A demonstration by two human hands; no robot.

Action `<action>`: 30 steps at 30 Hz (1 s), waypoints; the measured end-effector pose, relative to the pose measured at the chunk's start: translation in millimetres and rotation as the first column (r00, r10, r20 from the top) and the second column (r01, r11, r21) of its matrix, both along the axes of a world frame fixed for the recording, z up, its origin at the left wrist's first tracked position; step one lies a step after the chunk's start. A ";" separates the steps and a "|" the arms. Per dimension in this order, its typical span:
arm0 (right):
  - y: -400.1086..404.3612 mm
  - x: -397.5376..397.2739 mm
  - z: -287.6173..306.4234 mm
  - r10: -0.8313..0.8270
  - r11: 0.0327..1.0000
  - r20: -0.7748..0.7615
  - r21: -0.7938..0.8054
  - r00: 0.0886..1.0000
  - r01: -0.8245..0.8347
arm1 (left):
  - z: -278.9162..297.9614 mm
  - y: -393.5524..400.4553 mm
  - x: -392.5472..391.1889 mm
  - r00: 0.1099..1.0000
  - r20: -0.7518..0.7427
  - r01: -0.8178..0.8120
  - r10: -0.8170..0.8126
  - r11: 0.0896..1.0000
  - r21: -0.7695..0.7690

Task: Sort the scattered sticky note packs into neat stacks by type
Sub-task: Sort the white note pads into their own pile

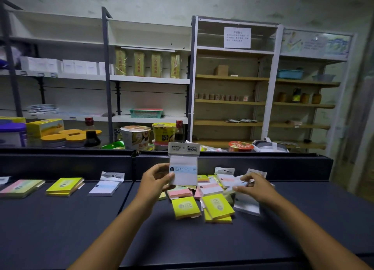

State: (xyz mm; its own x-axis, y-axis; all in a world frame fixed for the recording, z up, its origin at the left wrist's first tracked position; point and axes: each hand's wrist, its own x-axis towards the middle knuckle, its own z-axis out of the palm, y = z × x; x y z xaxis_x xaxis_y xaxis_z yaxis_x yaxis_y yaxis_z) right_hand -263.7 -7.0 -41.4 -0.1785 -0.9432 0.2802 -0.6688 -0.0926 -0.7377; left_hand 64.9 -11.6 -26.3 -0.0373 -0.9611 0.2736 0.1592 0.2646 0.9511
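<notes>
My left hand (156, 180) holds a white pack with a blue band and a hang tab (183, 165) upright above the dark shelf top. My right hand (255, 185) grips another white pack (238, 183) at the scattered pile. That pile (208, 198) mixes yellow packs (217, 206), pink-banded white packs and pink pads. To the left lie three sorted groups: a pink and green stack (20, 187), a yellow stack (63, 186), and a white blue-banded stack (106, 185).
The dark shelf top (81, 229) has a raised back wall (66, 164). Behind it stand instant noodle cups (135, 137), soy sauce bottles (91, 135) and tins. Wall shelves with boxes and jars fill the background.
</notes>
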 end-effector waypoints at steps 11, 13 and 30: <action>26.7 71.9 10.6 -0.078 0.981 0.028 -0.177 0.997 0.082 | -3.8 9.4 59.6 0.999 -0.045 -0.007 0.009 0.999 0.045; 30.1 81.7 13.0 -0.062 0.979 0.067 -0.192 0.996 0.074 | -4.1 15.3 67.6 0.998 -0.059 -0.030 0.034 0.998 0.055; 18.2 196.0 16.0 0.264 0.956 0.274 -0.200 0.925 -0.213 | -4.3 49.9 165.1 0.968 -0.050 -0.245 0.247 0.968 0.048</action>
